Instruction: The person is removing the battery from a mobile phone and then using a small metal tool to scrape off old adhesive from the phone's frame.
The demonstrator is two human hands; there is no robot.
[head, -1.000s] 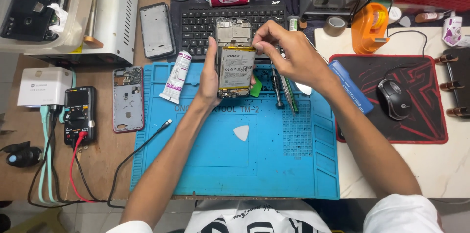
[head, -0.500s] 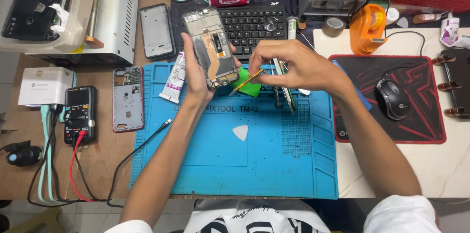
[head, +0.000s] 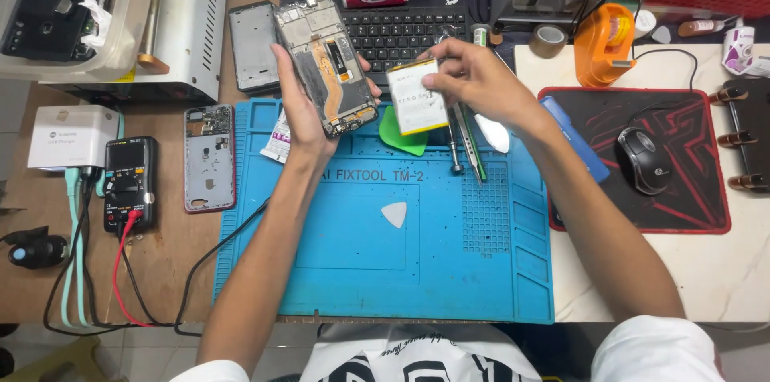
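My left hand [head: 301,113] grips the opened phone frame [head: 326,63] above the blue mat [head: 385,270], its battery bay bare. My right hand [head: 481,81] pinches the flat battery [head: 417,97] just beside it, so the battery is out, and the frame is still stripped. A green pry tool [head: 403,139], tweezers [head: 473,149] and a white pick [head: 394,214] lie underneath, the keyboard [head: 401,29] behind.

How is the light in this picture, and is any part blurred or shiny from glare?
Head view: even overhead light, soft shadows under the forearms on the blue mat. The left hand holding the opened phone looks sharp; the right hand with the battery is slightly soft. Mild glare on the white marble table. Edges bend a little from the wide lens.
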